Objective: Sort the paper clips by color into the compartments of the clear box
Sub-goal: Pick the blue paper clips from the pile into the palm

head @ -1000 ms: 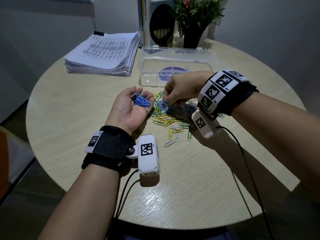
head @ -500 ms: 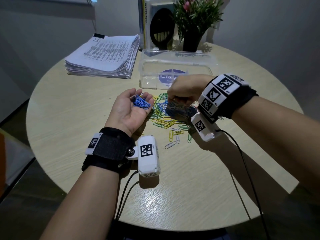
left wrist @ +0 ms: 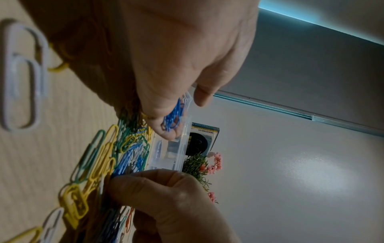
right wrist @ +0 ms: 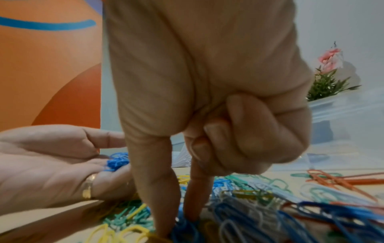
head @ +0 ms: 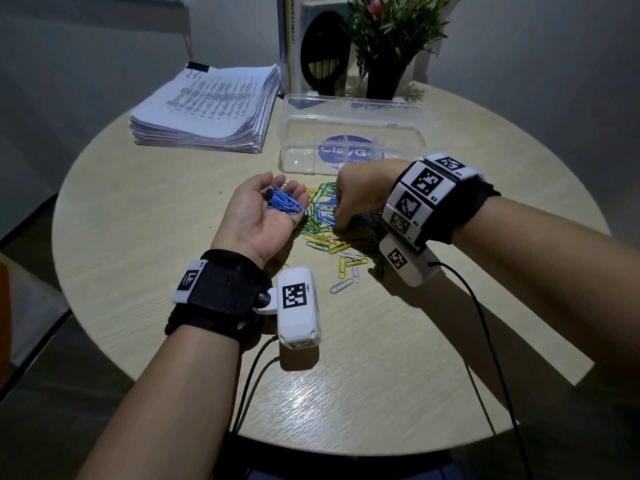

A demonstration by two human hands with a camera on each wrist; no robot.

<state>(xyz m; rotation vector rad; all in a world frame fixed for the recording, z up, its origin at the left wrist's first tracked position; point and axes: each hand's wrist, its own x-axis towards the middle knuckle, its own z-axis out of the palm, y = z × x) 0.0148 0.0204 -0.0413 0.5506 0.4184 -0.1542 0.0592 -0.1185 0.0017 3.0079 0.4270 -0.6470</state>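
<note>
My left hand [head: 256,220] lies palm up over the round table, and a small bunch of blue paper clips [head: 284,202] rests on its loosely bent fingers. The right wrist view shows the same blue clips [right wrist: 117,160] on that hand [right wrist: 51,164]. A mixed pile of clips [head: 325,233], blue, green, yellow and white, lies just right of it. My right hand [head: 360,195] reaches down into the pile, thumb and index finger [right wrist: 182,213] pinching a blue clip, the other fingers curled. The clear box [head: 353,121] stands behind the pile, lid open.
A thick stack of printed papers [head: 207,109] lies at the back left. A plant in a black pot [head: 388,64] and a boxed item [head: 311,46] stand behind the box. Orange clips [right wrist: 332,179] lie at the pile's right side. A stray white clip [head: 341,285] lies nearer me.
My right hand has moved down and toward me, from beside the box into the pile. My left hand has stayed palm up with the blue clips.
</note>
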